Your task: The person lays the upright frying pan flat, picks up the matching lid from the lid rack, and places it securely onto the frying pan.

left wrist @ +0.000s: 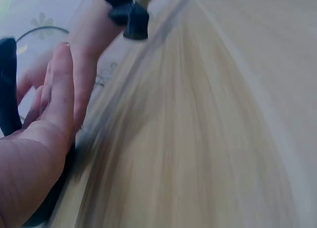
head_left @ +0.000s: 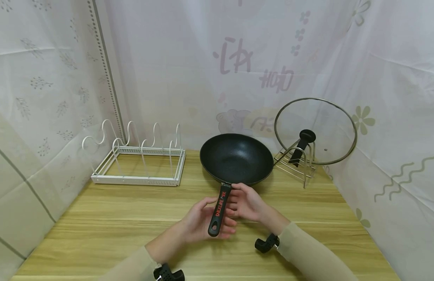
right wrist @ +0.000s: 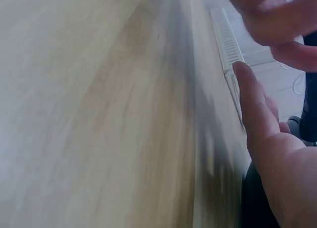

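Observation:
A black wok (head_left: 236, 158) stands in the middle of the wooden table, its handle (head_left: 219, 210) with red lettering pointing toward me. My left hand (head_left: 202, 222) is around the lower handle from the left. Its thumb is on the left side, and its loosely extended fingers pass beneath the handle and show on the right. On the other side is my right hand (head_left: 247, 203), its thumb tip right at the neck of the handle and its fingers spread below, close to the left fingers. In the left wrist view the left fingers (left wrist: 62, 84) look straight.
A white rack (head_left: 136, 180) with curved dividers stands at the back left. At the back right, a glass lid (head_left: 329, 128) with a black knob leans upright in a wire stand (head_left: 304, 171). Printed curtains (head_left: 188, 78) enclose the table's back and sides.

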Motion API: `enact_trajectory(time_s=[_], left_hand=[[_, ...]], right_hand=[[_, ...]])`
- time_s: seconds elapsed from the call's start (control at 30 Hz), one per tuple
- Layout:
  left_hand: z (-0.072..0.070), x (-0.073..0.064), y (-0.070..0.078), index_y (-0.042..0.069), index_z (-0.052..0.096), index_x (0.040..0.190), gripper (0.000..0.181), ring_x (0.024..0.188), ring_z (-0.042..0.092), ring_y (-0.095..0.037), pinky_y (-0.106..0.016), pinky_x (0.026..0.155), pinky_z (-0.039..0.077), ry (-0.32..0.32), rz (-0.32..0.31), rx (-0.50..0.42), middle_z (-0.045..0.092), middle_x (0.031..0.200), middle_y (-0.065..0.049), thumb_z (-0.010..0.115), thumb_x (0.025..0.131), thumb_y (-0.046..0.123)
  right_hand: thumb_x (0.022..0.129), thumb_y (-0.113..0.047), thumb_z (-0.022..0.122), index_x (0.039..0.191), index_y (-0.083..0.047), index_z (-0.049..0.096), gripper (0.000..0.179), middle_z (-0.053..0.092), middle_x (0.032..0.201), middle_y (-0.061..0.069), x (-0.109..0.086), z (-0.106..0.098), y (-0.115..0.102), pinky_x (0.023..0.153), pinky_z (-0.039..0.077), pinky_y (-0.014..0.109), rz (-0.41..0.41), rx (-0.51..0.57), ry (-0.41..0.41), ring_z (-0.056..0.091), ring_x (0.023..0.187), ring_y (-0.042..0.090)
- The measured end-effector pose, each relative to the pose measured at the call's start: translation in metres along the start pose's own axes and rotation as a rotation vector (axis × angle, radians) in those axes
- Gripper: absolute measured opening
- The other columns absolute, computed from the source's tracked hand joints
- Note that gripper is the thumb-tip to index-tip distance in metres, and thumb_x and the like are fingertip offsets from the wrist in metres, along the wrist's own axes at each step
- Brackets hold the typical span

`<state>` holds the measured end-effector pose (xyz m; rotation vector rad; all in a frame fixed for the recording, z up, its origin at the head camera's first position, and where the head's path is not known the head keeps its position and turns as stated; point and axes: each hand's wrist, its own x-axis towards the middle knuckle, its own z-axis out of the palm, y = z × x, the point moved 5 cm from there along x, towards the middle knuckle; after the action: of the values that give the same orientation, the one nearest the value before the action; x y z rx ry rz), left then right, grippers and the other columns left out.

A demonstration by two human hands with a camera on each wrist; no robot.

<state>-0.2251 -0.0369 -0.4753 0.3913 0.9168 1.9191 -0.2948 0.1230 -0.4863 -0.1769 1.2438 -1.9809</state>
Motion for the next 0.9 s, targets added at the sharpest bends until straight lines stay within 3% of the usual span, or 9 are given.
enact_trajectory(time_s=[0.07,0.17,0.3,0.4,0.5,0.67,0.8,0.9], left_hand=[[-0.007,-0.003,0.0,0.0,0.045,0.153,0.072,0.119,0.075,-0.03,-0.047,0.109,0.057,0.046,-0.009,0.021,0.075,0.125,-0.011,0.026,0.114,0.057],[-0.016,-0.01,0.001,-0.001,0.042,0.152,0.076,0.115,0.077,-0.029,-0.045,0.103,0.061,0.12,-0.028,0.071,0.076,0.121,-0.011,0.027,0.112,0.062],[-0.025,-0.02,0.006,0.002,0.049,0.142,0.072,0.104,0.08,-0.024,-0.039,0.092,0.065,0.231,-0.037,0.191,0.079,0.115,-0.009,0.028,0.112,0.064],[-0.031,-0.028,0.011,0.003,0.054,0.137,0.067,0.093,0.079,-0.019,-0.038,0.086,0.066,0.318,-0.02,0.287,0.078,0.111,-0.007,0.031,0.113,0.062],[-0.036,-0.035,0.018,-0.002,0.056,0.142,0.07,0.09,0.078,-0.018,-0.039,0.085,0.066,0.379,0.011,0.374,0.075,0.109,-0.005,0.035,0.113,0.058],[-0.043,-0.044,0.028,-0.009,0.052,0.148,0.072,0.1,0.08,-0.026,-0.047,0.091,0.066,0.421,0.063,0.48,0.075,0.117,-0.011,0.039,0.114,0.054],[-0.047,-0.049,0.036,-0.011,0.049,0.15,0.072,0.109,0.079,-0.032,-0.049,0.094,0.066,0.46,0.097,0.583,0.072,0.129,-0.023,0.04,0.115,0.051],[-0.047,-0.052,0.045,-0.012,0.048,0.152,0.069,0.115,0.078,-0.038,-0.049,0.093,0.066,0.49,0.13,0.671,0.067,0.136,-0.032,0.041,0.117,0.047]], right_hand=[[0.115,-0.043,0.037,0.139,-0.008,0.059,0.048,0.068,0.128,0.007,-0.004,-0.003,0.0,0.098,0.057,0.043,0.006,-0.021,0.002,0.065,0.117,0.025],[0.115,-0.043,0.036,0.159,-0.001,0.043,0.061,0.062,0.148,0.016,-0.011,-0.008,-0.001,0.107,0.057,0.05,0.01,-0.055,0.023,0.063,0.132,0.03],[0.116,-0.043,0.033,0.171,0.006,0.018,0.075,0.032,0.173,0.033,-0.022,-0.017,-0.004,0.122,0.046,0.064,0.001,-0.083,0.061,0.043,0.157,0.046],[0.116,-0.042,0.034,0.171,0.006,0.015,0.076,0.02,0.177,0.035,-0.03,-0.023,-0.008,0.125,0.041,0.068,-0.014,-0.102,0.094,0.031,0.163,0.05],[0.117,-0.042,0.036,0.17,0.007,0.019,0.074,0.024,0.175,0.035,-0.038,-0.029,-0.013,0.122,0.045,0.066,-0.027,-0.132,0.125,0.039,0.16,0.048],[0.118,-0.041,0.036,0.168,0.01,0.02,0.073,0.04,0.168,0.031,-0.053,-0.041,-0.019,0.119,0.051,0.062,-0.056,-0.199,0.139,0.057,0.148,0.038],[0.119,-0.038,0.036,0.16,0.006,0.036,0.06,0.062,0.15,0.017,-0.065,-0.053,-0.025,0.114,0.056,0.057,-0.089,-0.232,0.154,0.068,0.132,0.027],[0.119,-0.036,0.038,0.148,0.001,0.048,0.048,0.07,0.135,0.007,-0.071,-0.064,-0.03,0.109,0.06,0.052,-0.112,-0.277,0.186,0.071,0.124,0.022]])
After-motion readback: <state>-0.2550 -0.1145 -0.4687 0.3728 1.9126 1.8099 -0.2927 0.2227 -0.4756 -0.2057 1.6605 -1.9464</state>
